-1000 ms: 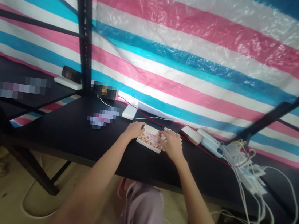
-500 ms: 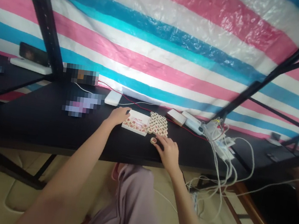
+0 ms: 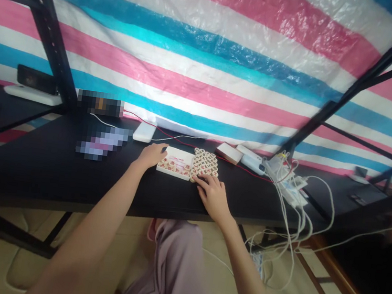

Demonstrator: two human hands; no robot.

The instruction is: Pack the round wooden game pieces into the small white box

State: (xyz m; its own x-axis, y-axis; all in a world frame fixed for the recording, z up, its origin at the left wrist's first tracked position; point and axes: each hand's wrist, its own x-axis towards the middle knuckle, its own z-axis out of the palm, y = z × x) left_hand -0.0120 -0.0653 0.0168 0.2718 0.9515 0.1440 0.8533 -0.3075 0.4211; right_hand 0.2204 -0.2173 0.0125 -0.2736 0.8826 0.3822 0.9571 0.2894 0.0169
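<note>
Beside the white box [image 3: 173, 174] is my left hand [image 3: 151, 155], its thumb and fingers closed on the box's left edge. Inside the box lie several round Chinese chess pieces [image 3: 175, 166] with red characters, lined up along the near side. To the right, a close-packed block of round chess pieces [image 3: 206, 160] lies flat on the black table, against the box. My right hand [image 3: 214, 195] is at the block's near-left corner, fingertips on one chess piece [image 3: 193, 178] there. The fingers partly cover that piece and its neighbours.
Behind the pieces are a small open box [image 3: 229, 153] and a white device [image 3: 251, 163]. White cables [image 3: 293, 193] tangle on the table's right side. A white power bank [image 3: 144, 131] lies left of centre. Striped plastic sheeting [image 3: 190, 79] hangs behind the black table [image 3: 51, 174].
My right hand has carried a chess piece from in front of the block to its near-left corner, by the box. My left hand stays on the box. The view has shifted slightly.
</note>
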